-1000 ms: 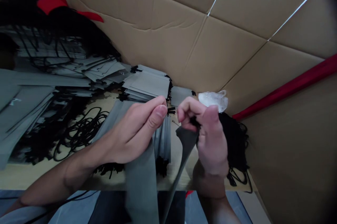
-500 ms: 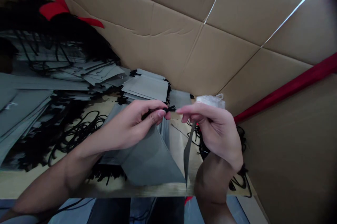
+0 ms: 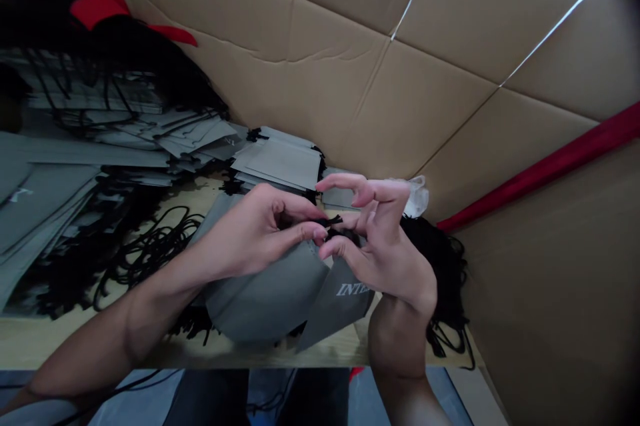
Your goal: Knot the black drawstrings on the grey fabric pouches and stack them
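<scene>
My left hand (image 3: pixel 270 233) pinches black cord ends (image 3: pixel 331 221) between thumb and fingers at the top corner of a flat grey bag (image 3: pixel 270 299). The bag hangs bent below that hand. Close against it on the right, my right hand (image 3: pixel 387 233) has its index finger raised and bent, with the thumb apart from it. Its lower fingers are curled at the cord and a dark piece beside it. Under this hand hangs a grey panel with white lettering (image 3: pixel 345 299), partly covered; whether it belongs to the same bag I cannot tell.
Grey bags with black cords (image 3: pixel 50 206) lie piled at left, beneath a black cord bundle with a red band (image 3: pixel 103 9). A smaller stack (image 3: pixel 280 159) stands behind my hands. Loose black cords lie left (image 3: pixel 145 253) and right (image 3: pixel 445 266). Cardboard walls (image 3: pixel 310 66) enclose the table.
My right hand has moved left against the left hand, its index finger lifting and its thumb spreading. The grey panel under it has swung left, showing white lettering. My left hand keeps its pinch.
</scene>
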A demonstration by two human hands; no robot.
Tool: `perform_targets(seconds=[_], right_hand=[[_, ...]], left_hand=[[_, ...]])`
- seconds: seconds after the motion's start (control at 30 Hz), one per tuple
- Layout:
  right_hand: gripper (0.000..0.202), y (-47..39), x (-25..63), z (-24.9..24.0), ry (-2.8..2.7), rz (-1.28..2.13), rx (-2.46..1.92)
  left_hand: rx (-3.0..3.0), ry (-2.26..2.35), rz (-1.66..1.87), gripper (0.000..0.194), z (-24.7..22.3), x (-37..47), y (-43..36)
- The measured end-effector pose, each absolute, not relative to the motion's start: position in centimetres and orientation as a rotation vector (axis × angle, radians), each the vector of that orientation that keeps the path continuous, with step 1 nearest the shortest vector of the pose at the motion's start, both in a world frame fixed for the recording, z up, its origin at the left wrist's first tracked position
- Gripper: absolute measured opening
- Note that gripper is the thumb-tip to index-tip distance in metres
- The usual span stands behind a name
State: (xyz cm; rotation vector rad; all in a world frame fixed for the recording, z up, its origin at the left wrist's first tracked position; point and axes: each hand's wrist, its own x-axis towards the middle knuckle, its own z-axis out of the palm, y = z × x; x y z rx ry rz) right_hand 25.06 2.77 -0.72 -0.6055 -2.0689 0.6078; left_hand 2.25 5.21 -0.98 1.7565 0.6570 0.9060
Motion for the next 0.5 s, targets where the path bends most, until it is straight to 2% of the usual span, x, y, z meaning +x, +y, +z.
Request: perform_targets(seconds=[0.5], right_hand=[[0.058, 2.1, 24.2, -1.0, -2.062, 0.58, -0.661]], left_hand=[[1.902, 0.748, 0.837, 0.03, 0.1, 1.3, 4.4]])
